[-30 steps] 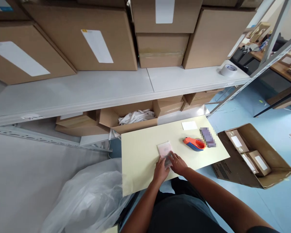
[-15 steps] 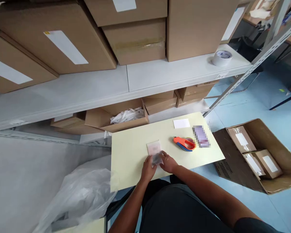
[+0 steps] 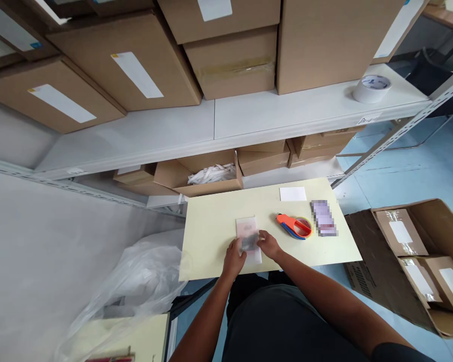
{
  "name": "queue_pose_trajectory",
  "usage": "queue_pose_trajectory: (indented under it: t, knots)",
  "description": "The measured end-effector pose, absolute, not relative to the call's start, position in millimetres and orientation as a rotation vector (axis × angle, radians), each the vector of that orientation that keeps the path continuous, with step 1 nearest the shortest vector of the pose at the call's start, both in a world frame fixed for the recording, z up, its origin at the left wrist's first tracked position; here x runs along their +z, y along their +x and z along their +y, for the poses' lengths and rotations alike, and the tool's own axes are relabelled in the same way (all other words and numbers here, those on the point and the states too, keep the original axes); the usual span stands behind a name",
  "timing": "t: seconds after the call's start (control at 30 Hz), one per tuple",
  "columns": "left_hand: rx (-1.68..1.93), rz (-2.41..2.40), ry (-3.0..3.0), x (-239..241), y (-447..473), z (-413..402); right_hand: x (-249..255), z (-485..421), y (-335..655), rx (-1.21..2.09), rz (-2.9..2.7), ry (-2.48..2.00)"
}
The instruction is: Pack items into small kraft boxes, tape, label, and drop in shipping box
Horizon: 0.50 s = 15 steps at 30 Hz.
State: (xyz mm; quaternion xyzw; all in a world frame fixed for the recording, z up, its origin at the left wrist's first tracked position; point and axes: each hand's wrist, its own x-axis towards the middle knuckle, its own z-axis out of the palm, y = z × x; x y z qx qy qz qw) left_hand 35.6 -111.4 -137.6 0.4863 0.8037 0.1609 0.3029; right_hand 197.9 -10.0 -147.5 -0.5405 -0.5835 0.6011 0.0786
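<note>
Over the cream tabletop (image 3: 207,236), a small greyish, see-through packet (image 3: 249,242) lies between my hands, on a pale pinkish-white sleeve or sheet (image 3: 246,225). The fingers of my left hand (image 3: 234,260) are curled at its left edge. From the right side, my right hand (image 3: 269,245) pinches its other edge. What is inside the packet is too blurred to name. An orange and blue tape dispenser (image 3: 287,221) lies just right of my right hand. Beyond it are a pixelated purple rectangular item (image 3: 323,217) and a white card (image 3: 292,194).
A grey shelf (image 3: 147,136) behind the table bears large cartons (image 3: 237,65) and a tape roll (image 3: 372,89). Below stands an open box (image 3: 169,173) of white strips. A big open carton (image 3: 362,256) with smaller boxes is right; a clear plastic bag (image 3: 151,271) hangs left.
The view has swung left, so everything sits further right in it. More of the pinkish sheet now shows below the packet. Both hands keep their hold at the packet's edges.
</note>
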Motion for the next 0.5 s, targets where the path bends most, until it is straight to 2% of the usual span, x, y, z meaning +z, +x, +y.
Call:
queue_pose_trajectory:
  t: [0.27, 0.5]
  knots:
    - [0.395, 2.166, 1.226, -146, 46, -121, -148, -11, 193, 1.999, -1.445, -1.566]
    - [0.406, 2.170, 1.286, -158, 39, -123, -147, -10, 198, 2.045, -1.271, -1.575]
